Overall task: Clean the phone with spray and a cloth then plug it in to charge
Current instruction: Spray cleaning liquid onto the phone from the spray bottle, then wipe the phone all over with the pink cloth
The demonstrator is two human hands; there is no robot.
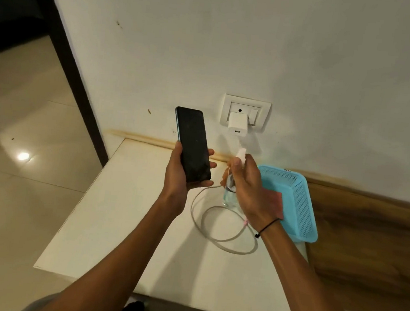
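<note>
I've got the phone (pixel 193 145) up in my left hand (pixel 180 175), fingers wrapped round its lower half, screen tilted toward me and lifted off the tabletop (pixel 122 222), I reckon so the spray lands on the glass and not the furniture. My right hand (pixel 248 184) is closed round the spray bottle (pixel 230 190), nozzle aimed at the phone, one finger on top. The cloth (pixel 275 202) waits in the blue basket (pixel 302 204), handy for wiping. The cable (pixel 220 219) lies coiled below my hands, near the charger (pixel 237 123) in the wall socket (pixel 244 114). Count: one of each.
</note>
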